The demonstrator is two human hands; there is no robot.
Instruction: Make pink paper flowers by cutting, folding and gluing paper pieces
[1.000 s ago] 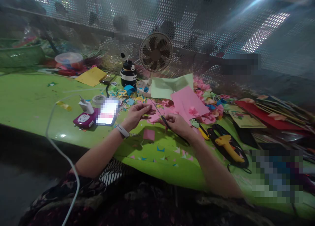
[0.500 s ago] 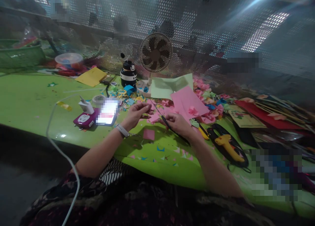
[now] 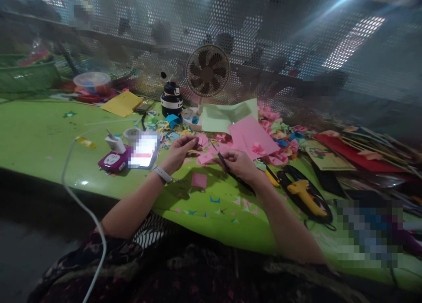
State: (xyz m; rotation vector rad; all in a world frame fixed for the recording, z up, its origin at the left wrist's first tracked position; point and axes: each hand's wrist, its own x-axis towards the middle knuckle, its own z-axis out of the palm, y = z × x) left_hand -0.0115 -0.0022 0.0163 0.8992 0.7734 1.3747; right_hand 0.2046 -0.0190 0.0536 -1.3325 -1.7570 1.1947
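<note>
A green table fills the view, with its right edge cut off and a patch at the lower right blurred out. Behind it a mesh wall is seen, with dim shapes beyond that cannot be made out. A fan stands at the back, and a pink sheet lies just right of it among paper flowers. A glue gun lies right of the arms. A phone, its screen blurred, lies near the left wrist. The hands are held apart above the table's middle. The left hand is pinched on a small pink paper, partly hidden by the fingers. The right hand is closed round scissors, whose handles are hidden in the fist. Whether the blades are parted cannot be told. A pink square lies on the table below the hands.
</note>
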